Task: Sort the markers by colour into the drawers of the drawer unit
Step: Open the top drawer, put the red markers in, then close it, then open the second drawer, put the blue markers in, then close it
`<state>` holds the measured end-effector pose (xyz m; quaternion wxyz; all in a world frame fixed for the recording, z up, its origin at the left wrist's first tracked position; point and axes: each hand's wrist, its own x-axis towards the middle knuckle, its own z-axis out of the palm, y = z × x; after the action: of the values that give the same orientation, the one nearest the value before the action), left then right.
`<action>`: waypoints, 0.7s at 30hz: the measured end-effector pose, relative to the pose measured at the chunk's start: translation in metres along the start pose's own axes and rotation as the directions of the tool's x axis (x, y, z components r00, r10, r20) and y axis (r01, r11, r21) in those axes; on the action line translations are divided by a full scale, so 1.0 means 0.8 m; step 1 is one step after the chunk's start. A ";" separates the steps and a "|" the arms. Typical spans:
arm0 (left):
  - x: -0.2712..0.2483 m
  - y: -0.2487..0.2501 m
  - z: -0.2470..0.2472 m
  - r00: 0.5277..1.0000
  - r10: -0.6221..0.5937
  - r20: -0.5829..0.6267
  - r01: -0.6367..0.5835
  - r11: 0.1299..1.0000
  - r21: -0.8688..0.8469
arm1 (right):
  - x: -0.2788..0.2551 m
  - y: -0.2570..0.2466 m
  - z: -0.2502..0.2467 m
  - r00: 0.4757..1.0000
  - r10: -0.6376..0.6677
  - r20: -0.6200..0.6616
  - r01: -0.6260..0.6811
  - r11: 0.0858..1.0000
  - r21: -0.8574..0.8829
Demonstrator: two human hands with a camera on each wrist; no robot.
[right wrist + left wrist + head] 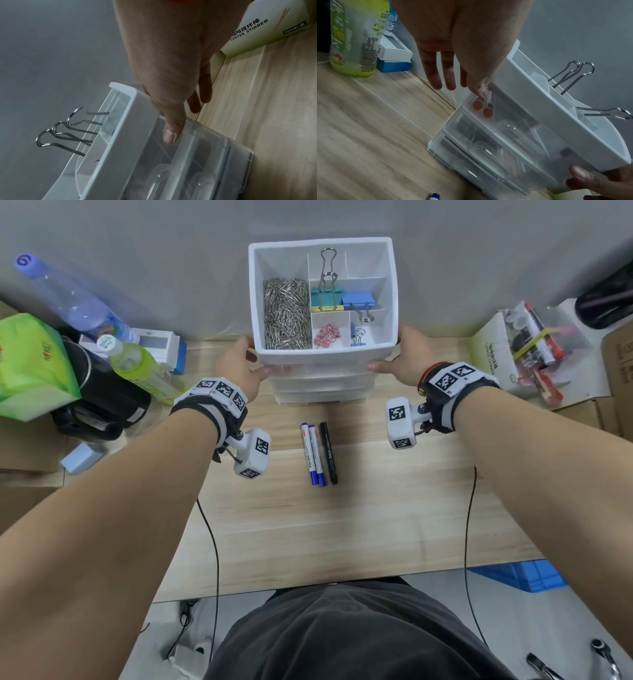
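The white drawer unit stands at the back of the desk, with clear drawers under a top tray of paper clips and binder clips. My left hand lies along its left side and my right hand along its right side, fingers straight. Each thumb presses on the top drawer front, the left thumb and the right thumb. Two red markers show through that drawer. On the desk in front lie two blue markers and a black marker, side by side.
Left of the unit stand a green bottle, a purple bottle, small boxes, a black bag and a green tissue pack. A coffee stirrer box and cardboard boxes sit at the right. Wrist cables hang over the desk's near edge.
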<state>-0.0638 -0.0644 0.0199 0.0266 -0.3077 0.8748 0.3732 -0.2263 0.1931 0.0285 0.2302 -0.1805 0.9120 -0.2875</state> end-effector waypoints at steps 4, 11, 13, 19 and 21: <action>0.004 -0.004 -0.001 1.000 0.016 0.001 -0.016 1.000 0.027 | 0.002 0.002 0.002 1.000 -0.002 -0.013 0.003 1.000 0.018; -0.003 -0.006 0.009 0.997 -0.076 0.022 0.075 0.996 0.047 | -0.002 0.012 0.020 0.989 0.147 0.004 -0.147 0.988 -0.036; -0.007 -0.014 0.017 0.980 -0.182 0.083 0.176 0.982 0.070 | -0.008 0.018 0.032 0.962 0.260 0.082 -0.253 0.963 -0.089; -0.036 -0.042 0.066 0.903 -0.336 0.269 0.298 0.939 0.172 | -0.039 0.022 0.100 0.908 0.304 0.288 -0.271 0.951 -0.148; -0.049 -0.052 0.092 0.870 -0.369 0.327 0.338 0.929 0.151 | -0.048 0.020 0.131 0.908 0.252 0.335 -0.207 0.965 -0.164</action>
<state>-0.0225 -0.0170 -0.0486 0.2632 -0.3897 0.8006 0.3714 -0.1426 0.1773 -0.0453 0.4105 -0.1346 0.8869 -0.1638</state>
